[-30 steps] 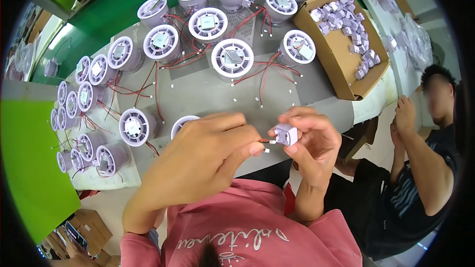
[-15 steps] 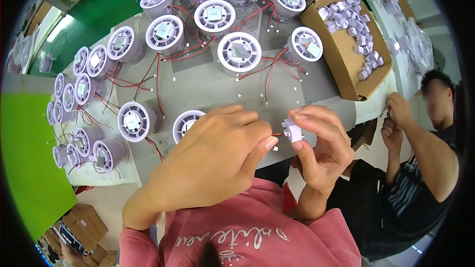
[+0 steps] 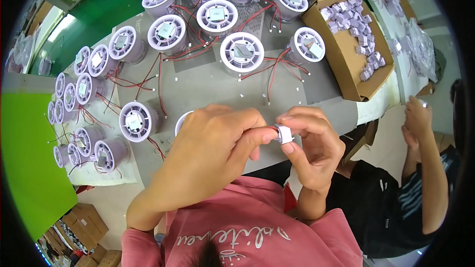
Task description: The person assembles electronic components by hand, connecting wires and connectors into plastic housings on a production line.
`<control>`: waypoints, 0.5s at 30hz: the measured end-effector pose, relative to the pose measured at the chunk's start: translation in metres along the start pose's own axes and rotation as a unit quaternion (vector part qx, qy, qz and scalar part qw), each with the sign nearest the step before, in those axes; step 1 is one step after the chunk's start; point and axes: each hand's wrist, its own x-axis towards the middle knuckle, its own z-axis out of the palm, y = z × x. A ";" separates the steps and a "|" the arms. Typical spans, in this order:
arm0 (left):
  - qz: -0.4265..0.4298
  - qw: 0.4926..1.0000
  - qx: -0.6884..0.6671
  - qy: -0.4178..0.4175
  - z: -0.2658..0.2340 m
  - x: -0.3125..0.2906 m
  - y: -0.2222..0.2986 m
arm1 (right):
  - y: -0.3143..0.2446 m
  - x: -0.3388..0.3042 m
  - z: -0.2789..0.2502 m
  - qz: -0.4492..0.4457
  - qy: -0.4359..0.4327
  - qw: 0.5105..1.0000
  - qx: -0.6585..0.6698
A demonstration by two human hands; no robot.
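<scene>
Head view: my right grip pinches a small, boxy lilac plastic block, its wired side toward my left grip, which pinches a thin red wire running sideways to it; its long axis I can't tell. Beyond both grips, round spoked cups sit on the grey surface.

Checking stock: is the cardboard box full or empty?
Partly filled: the cardboard box holds small lilac parts, but bare cardboard shows beside them.

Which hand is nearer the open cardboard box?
Right. The right hand is below and left of the open cardboard box in view, not touching it; the left hand is farther left, also below.
</scene>
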 end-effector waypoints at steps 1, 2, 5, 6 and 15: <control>0.022 1.000 -0.005 0.013 0.001 0.000 -0.002 | 0.001 0.000 0.001 0.000 -0.001 1.000 0.001; 0.043 0.999 -0.010 0.025 0.002 -0.001 -0.003 | 0.002 0.000 0.002 -0.010 0.001 1.000 -0.021; -0.059 0.991 -0.122 -0.018 -0.004 -0.001 0.005 | 0.002 0.000 0.006 -0.032 0.010 0.998 -0.054; -0.059 0.991 -0.122 -0.019 -0.003 -0.001 0.003 | 0.002 -0.001 0.008 -0.043 0.017 0.997 -0.064; 0.076 0.994 0.059 -0.044 -0.003 0.005 -0.005 | 0.001 0.002 0.003 -0.104 0.002 0.970 -0.218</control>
